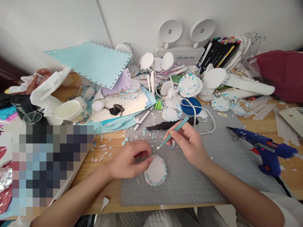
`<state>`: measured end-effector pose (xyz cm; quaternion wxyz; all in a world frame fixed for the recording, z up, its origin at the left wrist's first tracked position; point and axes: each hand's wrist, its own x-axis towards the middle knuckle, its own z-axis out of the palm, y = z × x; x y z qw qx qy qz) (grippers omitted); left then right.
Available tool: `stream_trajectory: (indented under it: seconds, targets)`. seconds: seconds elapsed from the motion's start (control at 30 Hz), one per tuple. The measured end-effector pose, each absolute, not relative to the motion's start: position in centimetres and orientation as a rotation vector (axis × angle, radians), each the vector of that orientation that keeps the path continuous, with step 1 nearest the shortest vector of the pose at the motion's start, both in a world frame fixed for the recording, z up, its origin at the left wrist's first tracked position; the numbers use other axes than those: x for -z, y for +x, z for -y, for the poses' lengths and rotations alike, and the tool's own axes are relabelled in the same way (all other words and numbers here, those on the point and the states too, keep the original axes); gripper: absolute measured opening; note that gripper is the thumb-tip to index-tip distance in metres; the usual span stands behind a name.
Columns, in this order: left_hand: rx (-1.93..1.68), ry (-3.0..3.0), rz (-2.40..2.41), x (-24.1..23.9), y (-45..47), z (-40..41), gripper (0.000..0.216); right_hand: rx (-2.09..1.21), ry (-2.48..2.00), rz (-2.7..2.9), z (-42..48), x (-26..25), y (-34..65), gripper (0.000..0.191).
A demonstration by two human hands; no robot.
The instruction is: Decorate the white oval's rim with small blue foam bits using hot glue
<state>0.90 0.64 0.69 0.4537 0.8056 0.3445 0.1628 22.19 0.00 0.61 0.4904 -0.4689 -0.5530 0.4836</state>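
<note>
One white paper disc (156,171) with a rim of small pale-blue specks lies on the near-middle part of one grey cutting mat (189,186), which covers the front of the wooden desk (111,143). The left hand (129,159) rests on the disc's left edge, its grip pressed together on the rim there. The right hand (189,143) hovers just beyond the disc, its grip pinching one pair of teal tweezers (174,132) whose tips point down-left and end just above the disc's far rim; a tiny pale bit sits at the tips, too small to make out.

Beyond the hands, on the mat's far edge, lie one black utility knife (163,125) and one white pen (143,119). One blue glue gun (265,146) lies at the mat's right side, well apart from the hands. One paper cup (68,109) stands to the left. At the back are two round white lamp heads (170,31) and a row of markers (220,50) — plus a heap of similar discs, too overlapped to count.
</note>
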Motion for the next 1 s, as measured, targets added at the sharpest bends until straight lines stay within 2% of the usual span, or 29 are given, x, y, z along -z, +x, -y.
stream_trajectory:
  seconds: [0.3,0.43,0.53,0.67,0.77,0.9,1.0]
  targets:
    - [-0.484,1.814,-0.694,-1.0,0.5,-1.0,0.026,-1.287,-1.065,1.216,0.2,-0.2,22.7,0.015]
    - [-0.555,1.725,-1.003,-0.7,0.7,-1.1,0.04,-1.279,-1.023,1.12,0.0,0.3,22.7,0.014]
    - [-0.481,1.815,-1.171,-0.5,0.5,-1.4,0.039,-1.252,-1.015,1.089,0.0,0.2,22.7,0.013]
    - [-0.256,1.999,-0.982,-0.7,-0.1,-1.6,0.042,-1.225,-1.031,1.085,-0.1,0.2,22.7,0.013]
    - [-0.142,2.043,-0.873,-0.8,-0.4,-1.5,0.033,-1.215,-1.036,1.099,-0.1,0.3,22.7,0.013]
    - [-0.159,1.961,-0.871,-0.9,-0.3,-1.3,0.021,-1.21,-1.042,1.137,0.0,0.4,22.5,0.014]
    - [-0.218,1.73,-0.867,-1.3,0.1,-1.2,0.021,-1.212,-1.047,1.157,0.1,0.3,22.5,0.015]
